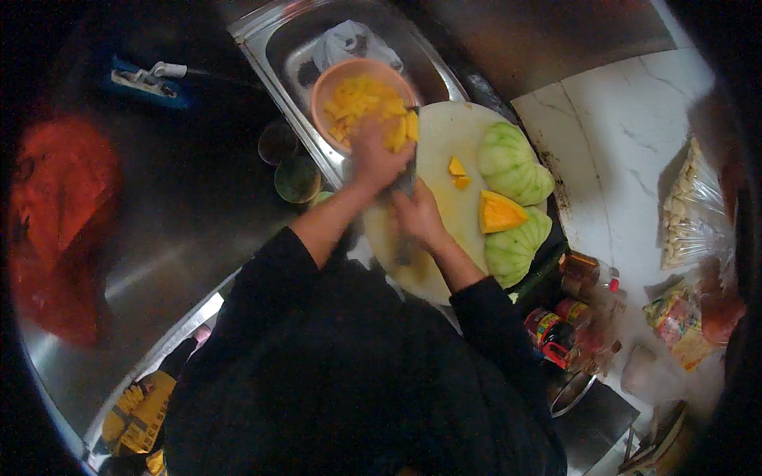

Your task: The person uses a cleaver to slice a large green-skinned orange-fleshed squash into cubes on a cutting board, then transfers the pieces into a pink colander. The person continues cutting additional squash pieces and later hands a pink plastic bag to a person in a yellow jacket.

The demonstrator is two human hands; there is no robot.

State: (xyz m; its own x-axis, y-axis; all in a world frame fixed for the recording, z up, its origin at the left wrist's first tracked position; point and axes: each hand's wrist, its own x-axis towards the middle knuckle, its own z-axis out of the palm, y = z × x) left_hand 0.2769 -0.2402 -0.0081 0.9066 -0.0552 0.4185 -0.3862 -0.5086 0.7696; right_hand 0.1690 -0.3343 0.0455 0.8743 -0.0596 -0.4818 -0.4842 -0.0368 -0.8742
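My right hand [418, 217] is closed around the handle of a wide-bladed kitchen knife [409, 169], whose blade stands at the left edge of a round white cutting board [440, 268]. My left hand [378, 154], blurred, is at the rim of an orange plastic bowl [318, 113] beside the blade; whether its fingers grip anything is unclear. Chunks of orange pumpkin flesh [357, 98] lie in the bowl. On the board are small pumpkin pieces [458, 172], a larger pumpkin wedge [500, 212] and two pale green, ribbed vegetable pieces [513, 163].
Under the bowl is a steel sink [437, 59] holding a whitish plastic bag [351, 41]. Round containers [297, 179] stand left of it. Bottles [550, 333] and clear bags of pale food [693, 214] are at right. A red bag-like item [65, 226] lies far left.
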